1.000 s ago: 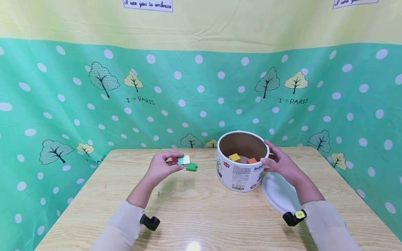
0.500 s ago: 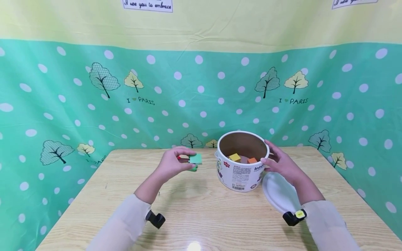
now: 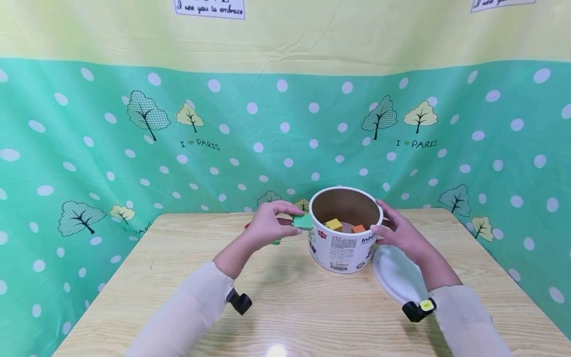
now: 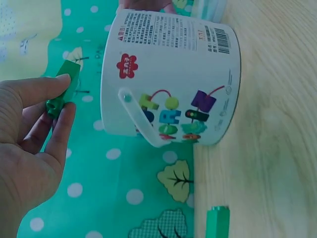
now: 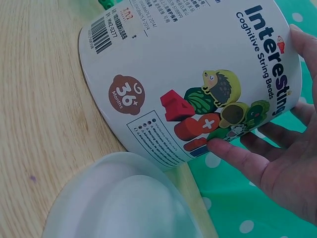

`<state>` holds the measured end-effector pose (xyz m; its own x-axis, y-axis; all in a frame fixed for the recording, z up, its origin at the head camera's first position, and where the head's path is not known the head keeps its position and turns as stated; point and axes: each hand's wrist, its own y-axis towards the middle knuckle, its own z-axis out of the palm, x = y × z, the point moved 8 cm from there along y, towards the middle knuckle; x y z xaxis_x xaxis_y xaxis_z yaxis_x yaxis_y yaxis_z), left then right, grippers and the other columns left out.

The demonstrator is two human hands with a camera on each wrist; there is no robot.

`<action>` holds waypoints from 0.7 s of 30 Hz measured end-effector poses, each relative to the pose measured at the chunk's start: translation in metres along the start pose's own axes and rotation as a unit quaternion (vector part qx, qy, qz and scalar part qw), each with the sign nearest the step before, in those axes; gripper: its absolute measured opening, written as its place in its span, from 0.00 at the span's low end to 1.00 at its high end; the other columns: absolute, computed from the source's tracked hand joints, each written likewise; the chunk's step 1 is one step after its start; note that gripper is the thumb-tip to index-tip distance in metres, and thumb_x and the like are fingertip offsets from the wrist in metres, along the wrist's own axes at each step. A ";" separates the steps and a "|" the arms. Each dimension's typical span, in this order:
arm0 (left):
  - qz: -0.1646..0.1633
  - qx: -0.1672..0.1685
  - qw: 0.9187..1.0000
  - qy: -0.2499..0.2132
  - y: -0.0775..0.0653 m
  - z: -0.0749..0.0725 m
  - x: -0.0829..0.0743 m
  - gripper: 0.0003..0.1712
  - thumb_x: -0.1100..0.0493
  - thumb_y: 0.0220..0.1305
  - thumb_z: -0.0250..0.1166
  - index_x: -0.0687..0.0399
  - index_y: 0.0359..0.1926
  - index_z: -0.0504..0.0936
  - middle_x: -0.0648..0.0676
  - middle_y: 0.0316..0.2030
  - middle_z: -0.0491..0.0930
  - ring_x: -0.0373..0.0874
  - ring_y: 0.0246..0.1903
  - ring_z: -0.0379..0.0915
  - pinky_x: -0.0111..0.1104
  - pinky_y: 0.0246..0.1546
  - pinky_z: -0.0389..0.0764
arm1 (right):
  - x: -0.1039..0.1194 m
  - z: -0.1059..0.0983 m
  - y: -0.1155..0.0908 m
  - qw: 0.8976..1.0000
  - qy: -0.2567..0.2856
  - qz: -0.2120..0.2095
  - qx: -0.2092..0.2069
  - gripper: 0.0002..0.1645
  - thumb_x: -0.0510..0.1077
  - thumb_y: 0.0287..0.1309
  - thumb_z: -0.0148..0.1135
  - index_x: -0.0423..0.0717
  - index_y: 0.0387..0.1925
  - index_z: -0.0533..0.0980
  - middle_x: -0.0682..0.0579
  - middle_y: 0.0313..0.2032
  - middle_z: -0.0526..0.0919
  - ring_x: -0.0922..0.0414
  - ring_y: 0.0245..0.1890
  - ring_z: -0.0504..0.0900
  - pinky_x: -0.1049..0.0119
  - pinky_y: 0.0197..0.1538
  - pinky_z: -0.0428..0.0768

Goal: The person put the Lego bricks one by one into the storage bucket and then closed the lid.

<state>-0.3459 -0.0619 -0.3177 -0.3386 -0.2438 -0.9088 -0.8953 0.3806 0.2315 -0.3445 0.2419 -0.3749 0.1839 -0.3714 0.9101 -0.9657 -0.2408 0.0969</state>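
1 green block (image 3: 303, 222) pinched in the left hand (image 3: 270, 226), beside the white bucket (image 3: 342, 252), right hand (image 3: 398, 232) holding the bucket's opposite side

"Interesting", "Coghitive String Beads", "36+ Months" were read off the bucket (image 5: 173, 74), "PARIS" and "embrace" off the cloth (image 3: 267, 168)!

pale cream sleeves (image 3: 192, 310), a black camera (image 3: 241, 301) at each wrist, the right one with a yellow tag (image 3: 427, 305)
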 end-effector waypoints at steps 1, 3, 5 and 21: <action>-0.004 0.003 1.000 0.002 0.002 0.002 -0.002 0.22 0.71 0.47 0.76 0.56 0.46 0.87 0.53 0.51 0.77 0.48 0.43 0.81 0.34 0.41 0.84 | 0.000 0.000 0.000 1.000 -0.001 0.000 -0.001 0.53 0.53 0.63 0.64 0.62 0.78 0.41 0.37 0.74 0.49 0.32 0.69 0.56 0.43 0.53 0.78; -0.004 0.008 1.000 0.013 0.007 0.006 -0.006 0.22 0.70 0.47 0.77 0.55 0.47 0.87 0.53 0.51 0.77 0.48 0.42 0.82 0.34 0.41 0.84 | 0.000 0.000 0.000 1.000 -0.001 -0.001 -0.001 0.53 0.53 0.63 0.64 0.62 0.78 0.41 0.37 0.74 0.49 0.32 0.69 0.56 0.43 0.53 0.78; -0.001 0.013 0.999 0.029 0.012 0.010 -0.011 0.23 0.70 0.47 0.77 0.55 0.47 0.87 0.53 0.50 0.78 0.47 0.42 0.82 0.34 0.41 0.84 | 0.000 0.000 0.000 1.000 0.001 -0.002 0.000 0.53 0.53 0.63 0.64 0.62 0.78 0.41 0.37 0.74 0.49 0.32 0.69 0.56 0.43 0.53 0.78; 0.022 0.034 0.993 0.107 0.048 0.029 -0.041 0.20 0.66 0.49 0.76 0.53 0.47 0.87 0.49 0.46 0.80 0.43 0.40 0.80 0.28 0.40 0.83 | -0.003 -0.001 0.002 1.000 0.008 -0.001 0.002 0.53 0.53 0.63 0.64 0.60 0.78 0.42 0.36 0.73 0.49 0.32 0.69 0.55 0.43 0.52 0.78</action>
<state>-0.3666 -0.0080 -0.2789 -0.4367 -0.4064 -0.8026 -0.8592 0.4528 0.2382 -0.3470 0.2431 -0.3773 0.1819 -0.3569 0.9162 -0.9648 -0.2449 0.0962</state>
